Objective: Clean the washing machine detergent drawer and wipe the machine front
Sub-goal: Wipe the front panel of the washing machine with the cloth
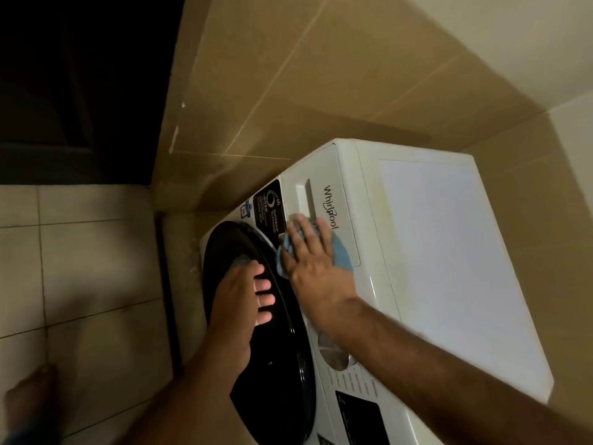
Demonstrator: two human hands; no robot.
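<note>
Right now, at frame centre, the right hand (308,252) presses a light-blue cloth (341,255) flat-fingered onto the white washing machine's (433,252) closed detergent drawer front (321,200); the left hand (239,293), seemingly open, braces the black round door (282,364). Wiping well probably means even, overlapping strokes.

Right hand (309,252) reaches forward, palm down, fingers spread flat. Left hand (239,300) extends forward on a straight arm, fingers loosely curled.

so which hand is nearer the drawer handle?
Right. The right hand presses the blue cloth on the front just below the drawer handle; the left hand rests on the dark door, farther off.
</note>
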